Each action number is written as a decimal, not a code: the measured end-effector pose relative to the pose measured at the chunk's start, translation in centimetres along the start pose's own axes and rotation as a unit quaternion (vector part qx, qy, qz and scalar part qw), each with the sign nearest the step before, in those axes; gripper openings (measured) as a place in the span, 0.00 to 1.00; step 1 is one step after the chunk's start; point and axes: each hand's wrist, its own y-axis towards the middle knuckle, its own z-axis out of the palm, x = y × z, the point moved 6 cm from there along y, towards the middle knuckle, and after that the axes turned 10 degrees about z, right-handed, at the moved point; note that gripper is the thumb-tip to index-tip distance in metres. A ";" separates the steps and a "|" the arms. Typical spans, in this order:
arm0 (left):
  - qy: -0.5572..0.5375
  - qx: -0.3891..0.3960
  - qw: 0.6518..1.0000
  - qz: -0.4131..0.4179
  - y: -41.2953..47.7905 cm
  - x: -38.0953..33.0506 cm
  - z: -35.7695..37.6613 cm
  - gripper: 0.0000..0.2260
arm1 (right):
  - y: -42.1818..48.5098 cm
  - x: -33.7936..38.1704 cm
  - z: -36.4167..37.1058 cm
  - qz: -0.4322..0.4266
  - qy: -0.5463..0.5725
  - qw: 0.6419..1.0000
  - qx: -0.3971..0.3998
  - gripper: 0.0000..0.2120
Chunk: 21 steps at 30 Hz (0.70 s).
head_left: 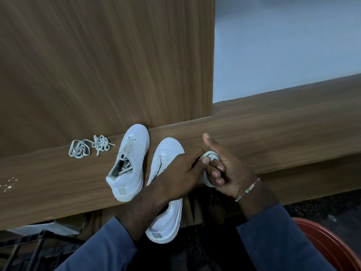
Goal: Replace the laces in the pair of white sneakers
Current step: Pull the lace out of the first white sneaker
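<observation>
Right hand, thumb up, has its fingers curled through a coil of lace wound around them. My left hand reaches across and pinches that same coil between thumb and fingertips. Under my left forearm lies the right sneaker, toe pointing far and heel hanging over the near edge of the worktop; the eyelets I can see look bare. I take this coil to be its old lace, pulled out and being bundled up. Just to its left stands the left sneaker, still laced and loose at the tongue. Further left, well apart from both shoes, two loose laces lie tangled on the worktop, probably the replacements. Next I'd slide the coil off my fingers without letting it unravel and set it aside. Then I'd separate one loose lace, find its tip, and start at the eyelets nearest the toe.
</observation>
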 end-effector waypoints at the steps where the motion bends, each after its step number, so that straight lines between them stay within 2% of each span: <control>1: 0.007 0.000 1.000 0.005 0.5 0.0 0.3 0.18 | 0.0 0.1 -0.5 -0.006 0.011 1.000 -0.016 0.34; 8: 0.161 0.013 0.984 0.077 4.1 -1.3 3.4 0.10 | 0.3 0.1 -5.4 -0.032 0.153 0.969 -0.190 0.25; 11: 0.230 -0.028 0.969 0.086 5.3 -1.9 4.3 0.11 | 0.5 0.6 -6.8 -0.043 0.187 0.960 -0.202 0.24; 14: 0.289 -0.073 0.953 0.060 5.9 -1.7 4.4 0.10 | 0.6 1.1 -7.5 -0.051 0.169 0.963 -0.202 0.23; 17: 0.316 -0.068 0.945 0.054 5.9 -1.4 5.0 0.08 | 0.9 1.1 -7.4 -0.048 0.113 0.970 -0.209 0.26; 21: 0.253 -0.080 0.964 0.016 5.6 -0.8 5.4 0.10 | 1.1 1.1 -7.8 -0.043 0.030 0.968 -0.246 0.29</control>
